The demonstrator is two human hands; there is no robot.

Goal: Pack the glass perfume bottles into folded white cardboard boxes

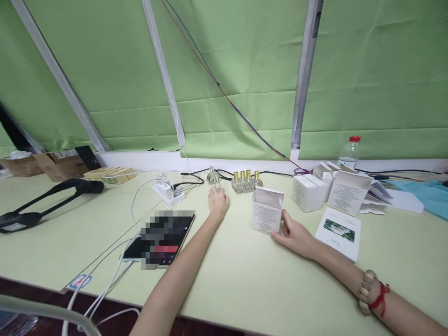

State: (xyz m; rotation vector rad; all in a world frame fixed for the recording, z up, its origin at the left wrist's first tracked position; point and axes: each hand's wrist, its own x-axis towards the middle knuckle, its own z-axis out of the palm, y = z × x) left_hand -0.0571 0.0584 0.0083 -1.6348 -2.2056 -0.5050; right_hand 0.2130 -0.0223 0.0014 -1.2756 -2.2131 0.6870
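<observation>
My left hand (219,204) reaches to the back of the table, its fingers closed around the lower part of a small clear glass bottle (217,182). Right behind it stands another glass bottle (211,175), partly hidden. My right hand (296,235) grips the lower right side of a small white box (266,217), thumb at the front bottom edge. That box stands upright with its top flap raised and printed text facing me; its inside is hidden. Between the hands, further back, several glass bottles with gold caps (248,181) stand close together.
On the right are closed white boxes (308,192), an open white box (349,192), a flat white box with a flower picture (339,233) and a water bottle (349,153). A tablet (161,238), white cables and a power strip (164,191) lie left.
</observation>
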